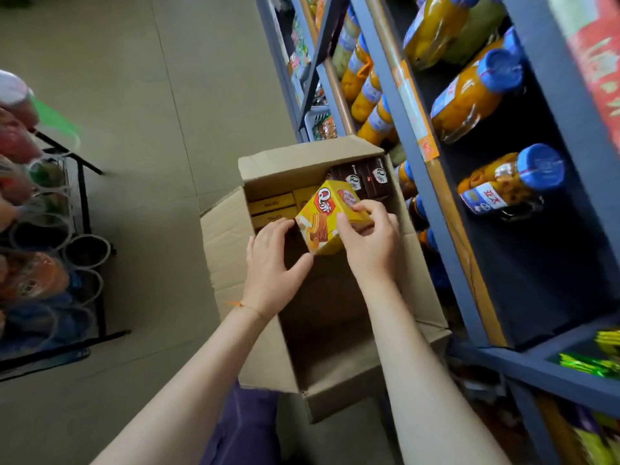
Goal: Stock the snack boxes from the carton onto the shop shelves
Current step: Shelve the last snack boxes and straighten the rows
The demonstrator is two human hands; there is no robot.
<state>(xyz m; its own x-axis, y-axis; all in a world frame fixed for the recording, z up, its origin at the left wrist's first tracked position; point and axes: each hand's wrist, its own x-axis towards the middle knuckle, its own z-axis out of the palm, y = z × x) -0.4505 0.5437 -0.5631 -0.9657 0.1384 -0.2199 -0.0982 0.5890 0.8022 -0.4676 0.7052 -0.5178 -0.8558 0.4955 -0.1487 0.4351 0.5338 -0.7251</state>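
Note:
An open cardboard carton [221, 250] stands on the floor beside the blue shop shelves [446, 236]. A yellow snack box [327, 209] is tilted above the carton's opening. My right hand [370, 236] grips its right end, fingers curled over the top edge. My left hand [273, 263] touches its lower left corner, thumb under the box. More yellow snack boxes [273, 208] lie flat at the carton's far left. Dark brown snack boxes [364, 177] stand at its far right. The near half of the carton is in shadow.
The shelves on the right hold jars of orange fruit with blue lids [476, 92] and green packets [593, 360] lower down. A black wire rack [84, 209] with cups and snacks stands at the left. Tiled floor [151, 95] lies between rack and shelves.

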